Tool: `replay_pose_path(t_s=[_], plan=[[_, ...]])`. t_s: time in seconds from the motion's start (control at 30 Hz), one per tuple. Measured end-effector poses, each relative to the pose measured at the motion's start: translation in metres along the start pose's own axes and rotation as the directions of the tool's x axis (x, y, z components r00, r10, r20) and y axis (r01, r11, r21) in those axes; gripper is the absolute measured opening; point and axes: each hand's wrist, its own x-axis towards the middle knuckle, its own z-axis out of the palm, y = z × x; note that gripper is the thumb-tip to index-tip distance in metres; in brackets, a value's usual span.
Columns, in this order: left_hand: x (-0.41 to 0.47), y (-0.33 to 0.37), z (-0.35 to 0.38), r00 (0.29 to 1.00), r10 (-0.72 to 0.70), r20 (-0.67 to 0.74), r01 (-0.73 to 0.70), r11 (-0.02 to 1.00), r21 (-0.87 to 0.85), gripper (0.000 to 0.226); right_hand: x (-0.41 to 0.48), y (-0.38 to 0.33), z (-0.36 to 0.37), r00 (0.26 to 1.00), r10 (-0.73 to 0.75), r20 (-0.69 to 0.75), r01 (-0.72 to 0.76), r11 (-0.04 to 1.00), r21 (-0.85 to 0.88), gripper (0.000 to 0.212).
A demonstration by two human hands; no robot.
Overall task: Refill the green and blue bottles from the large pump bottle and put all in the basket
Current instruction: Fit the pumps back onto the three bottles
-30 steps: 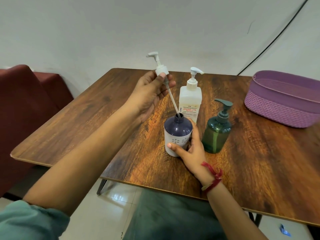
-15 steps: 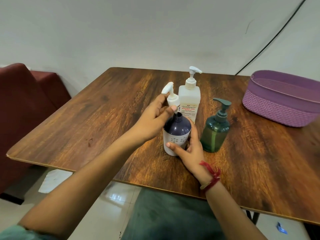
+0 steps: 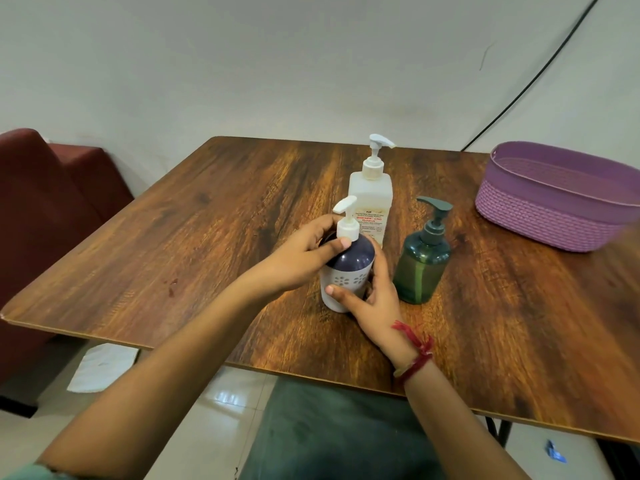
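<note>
The blue bottle (image 3: 353, 261) with a white lower sleeve stands near the table's front middle. Its white pump head (image 3: 347, 225) sits on its neck, and my left hand (image 3: 301, 258) pinches the pump collar with thumb and fingers. My right hand (image 3: 372, 299) grips the bottle's body from the right and front. Just behind stands the large white pump bottle (image 3: 371, 192), upright with its pump on. The green bottle (image 3: 422, 261) with a dark pump stands to the right of the blue one, untouched. The purple basket (image 3: 540, 216) sits at the table's right, with nothing seen inside.
The wooden table (image 3: 207, 244) has bare surface to the left and front right. A dark red sofa (image 3: 45, 202) stands left of it. A white paper (image 3: 100, 367) lies on the tiled floor below the table edge. A black cable (image 3: 540, 71) runs up the wall.
My left hand has lowered the white pump, its tube sliding into the blue bottle until the head sits on the neck. My right hand kept its grip on the bottle.
</note>
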Motion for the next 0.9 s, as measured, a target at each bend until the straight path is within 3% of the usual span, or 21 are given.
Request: replay_pose_path(t_s=[0.17,0.27,0.37,0.43,0.5,0.6,0.77,0.9], plan=[[-0.002,-0.009,0.006,0.996,0.05,-0.08,-0.048,0.999,0.024,0.024,0.0,0.002,0.0,1.0,0.006,-0.004,-0.006,1.0,-0.009,0.097],[-0.002,-0.005,0.004,0.998,-0.002,-0.059,-0.003,0.996,-0.084,0.031,0.0,0.003,0.001,1.0,0.016,-0.004,-0.016,1.0,-0.006,0.097],[0.002,-0.001,0.005,0.971,0.014,-0.241,-0.043,0.993,-0.114,0.051,0.0,0.003,0.0,1.0,0.008,-0.008,-0.008,1.0,-0.012,0.095],[0.006,0.001,0.012,0.924,0.026,-0.381,-0.068,0.993,-0.099,0.047,0.001,0.003,0.0,1.0,0.006,-0.014,-0.006,1.0,-0.02,0.094],[0.008,-0.002,0.017,0.9,0.048,-0.434,-0.095,0.992,-0.087,0.036,0.001,0.003,0.001,1.0,0.004,-0.012,-0.004,1.0,-0.021,0.094],[0.007,-0.009,0.015,0.899,0.089,-0.429,-0.137,0.987,-0.08,0.032,0.002,0.004,0.001,1.0,0.003,-0.009,-0.003,1.0,-0.016,0.093],[-0.001,-0.009,0.004,0.96,0.149,-0.238,-0.177,0.979,-0.102,0.037,0.002,0.005,0.0,1.0,0.017,-0.003,-0.017,1.0,-0.008,0.096],[0.006,-0.002,0.012,0.922,0.106,-0.371,-0.124,0.992,-0.026,0.044,0.001,0.004,-0.002,1.0,0.002,-0.003,-0.002,1.0,-0.024,0.095]])
